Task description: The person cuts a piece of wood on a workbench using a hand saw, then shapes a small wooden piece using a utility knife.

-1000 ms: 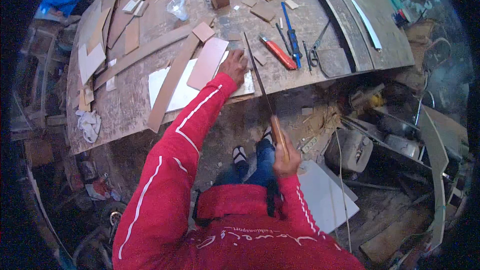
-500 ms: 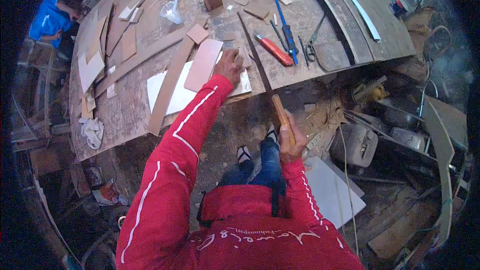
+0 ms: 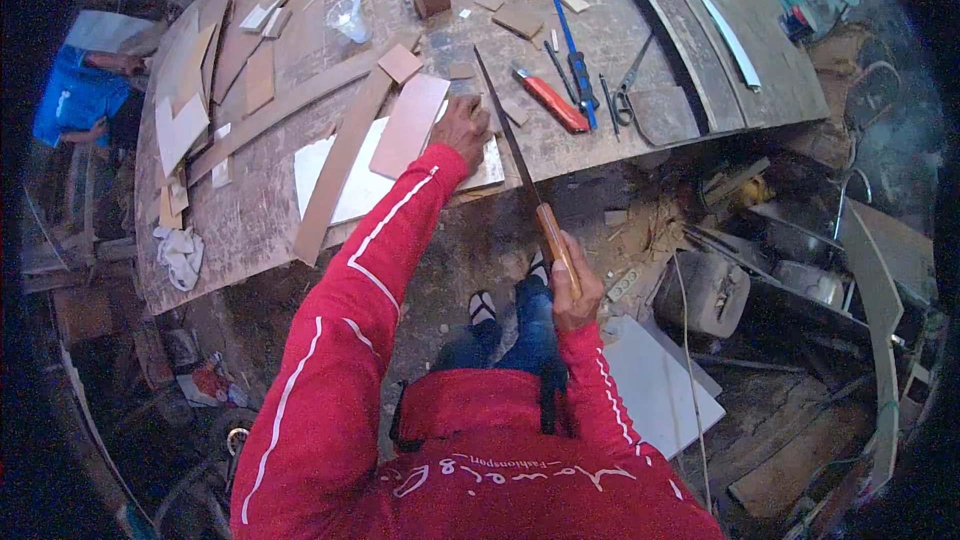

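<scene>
My right hand (image 3: 578,285) is closed around the wooden handle of a long, dark, narrow saw-like blade (image 3: 515,145), its tip over the workbench (image 3: 250,230). My left hand (image 3: 462,128) has curled fingers pressing on a small piece at the blade's left, on a white board (image 3: 335,185); the piece is largely hidden. Beside that hand lie a pink rectangular panel (image 3: 410,123) and a long brown strip (image 3: 340,175). Right of the blade are a red utility knife (image 3: 548,98), a blue bar tool (image 3: 578,70) and scissors (image 3: 625,100).
A person in a blue shirt (image 3: 75,95) is at the far left. Wood offcuts (image 3: 185,130), a plastic cup (image 3: 350,22) and a white rag (image 3: 180,258) lie on the bench. Below right are a grey jerrycan (image 3: 705,295), a cord and a white panel (image 3: 660,395).
The blade has shifted and tilted slightly, staying in my right hand. My left hand has barely moved. The person in blue has come further into view and moved down and left.
</scene>
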A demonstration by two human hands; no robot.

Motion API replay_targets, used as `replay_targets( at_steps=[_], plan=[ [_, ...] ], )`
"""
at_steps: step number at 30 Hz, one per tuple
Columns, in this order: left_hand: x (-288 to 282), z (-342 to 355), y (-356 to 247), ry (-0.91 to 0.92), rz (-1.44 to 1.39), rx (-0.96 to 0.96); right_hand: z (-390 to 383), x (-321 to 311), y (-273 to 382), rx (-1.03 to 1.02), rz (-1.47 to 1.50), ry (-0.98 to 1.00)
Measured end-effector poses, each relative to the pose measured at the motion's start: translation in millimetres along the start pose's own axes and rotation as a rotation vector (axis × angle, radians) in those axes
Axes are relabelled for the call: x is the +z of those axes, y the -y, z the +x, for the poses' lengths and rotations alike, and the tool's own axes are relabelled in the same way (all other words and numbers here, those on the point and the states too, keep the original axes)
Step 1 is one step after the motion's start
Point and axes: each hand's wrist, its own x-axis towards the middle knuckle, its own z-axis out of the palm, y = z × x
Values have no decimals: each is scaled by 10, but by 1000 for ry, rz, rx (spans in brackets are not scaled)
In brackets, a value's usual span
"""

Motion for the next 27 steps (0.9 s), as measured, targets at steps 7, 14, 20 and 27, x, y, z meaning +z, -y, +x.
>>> replay_targets(
  at_steps=[7,14,20,27],
  plan=[
    [96,-29,62,-150,-26,21,-437,-211,19,141,-77,42],
    [81,13,20,-39,13,-10,-498,-327,38,233,-126,77],
    [126,-1,51,-88,-37,-22,-461,-321,155,181,-48,35],
    [124,-7,33,-57,-61,-76,-570,-402,79,82,-170,52]
  ],
)
